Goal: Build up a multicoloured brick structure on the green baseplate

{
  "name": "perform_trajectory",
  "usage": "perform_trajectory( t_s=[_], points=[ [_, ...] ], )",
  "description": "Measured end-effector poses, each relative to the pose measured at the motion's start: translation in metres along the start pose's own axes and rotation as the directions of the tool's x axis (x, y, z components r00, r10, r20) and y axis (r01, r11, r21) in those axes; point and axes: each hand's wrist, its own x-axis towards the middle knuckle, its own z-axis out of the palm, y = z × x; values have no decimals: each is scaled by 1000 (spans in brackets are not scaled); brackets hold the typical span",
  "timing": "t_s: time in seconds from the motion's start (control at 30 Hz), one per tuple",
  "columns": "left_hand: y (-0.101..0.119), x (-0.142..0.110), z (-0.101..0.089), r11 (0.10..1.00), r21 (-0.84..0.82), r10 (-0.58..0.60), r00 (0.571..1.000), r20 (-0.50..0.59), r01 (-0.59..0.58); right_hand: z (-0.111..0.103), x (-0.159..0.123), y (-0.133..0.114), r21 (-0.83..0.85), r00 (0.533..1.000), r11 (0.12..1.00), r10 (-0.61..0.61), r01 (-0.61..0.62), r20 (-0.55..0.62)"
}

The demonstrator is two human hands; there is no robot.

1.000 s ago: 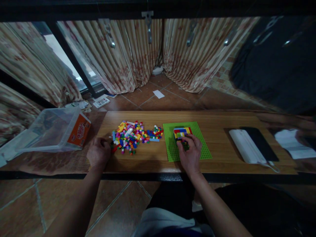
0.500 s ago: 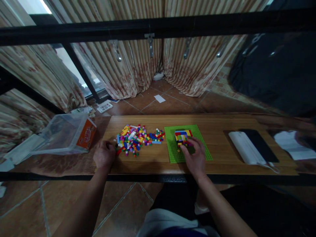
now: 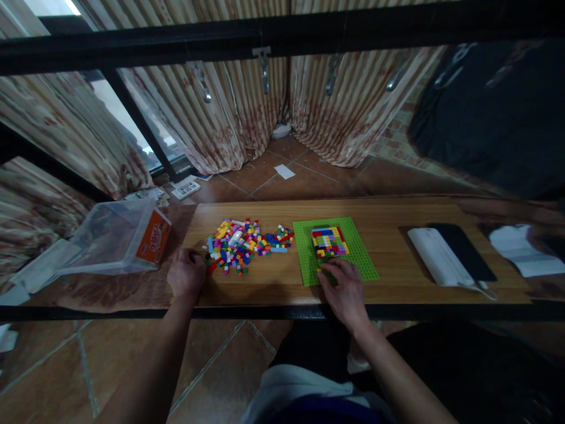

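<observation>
A green baseplate (image 3: pixel 366 265) lies on the wooden board, carrying a flat multicoloured block of toy bricks (image 3: pixel 329 240) built up in rows. Just in front of that block, my right hand (image 3: pixel 344 287) has thumb and fingertips drawn together at a small yellow brick (image 3: pixel 318 270), which is mostly covered by them. At the left edge of a loose pile of toy bricks (image 3: pixel 233 244), my left hand (image 3: pixel 188 274) rests on the board with its fingers curled in. Whatever those fingers may hold is hidden.
A clear plastic tub (image 3: pixel 106 241) with an orange label stands left of the board (image 3: pixel 273 288). On the right lie a white pouch-like object (image 3: pixel 435 256) with a cord, a dark flat object (image 3: pixel 468 253) and white paper (image 3: pixel 525 250). A black rail (image 3: pixel 282 38) with metal hooks crosses above.
My right hand has drawn back from the brick block toward the near side of the baseplate, uncovering the block. Its fingertips now meet at the small yellow brick. My left hand stays put.
</observation>
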Motion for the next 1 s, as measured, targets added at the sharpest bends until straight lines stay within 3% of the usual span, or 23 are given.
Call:
perform_trajectory(
  t_s=[0.17,0.47,0.57,0.77,1.0],
  points=[
    [1,-1,-1,1000,3,4,1000,-3,-4,6,0,1,-45,998,998,35,-33,47],
    [-4,0,6,1000,-6,28,999,-43,-28,-9,17,0,278,961,920,267,-275,67],
    [-7,2,10,999,-8,40,997,-68,-40,-11,22,-1,267,976,939,215,-217,37],
    [-7,2,10,999,-17,28,998,-48,-28,-6,32,-6,62,1000,998,-26,26,-4],
    [-4,0,6,999,-37,8,1000,-28,-9,2,39,-4,-47,993,994,-94,97,71]
  ],
)
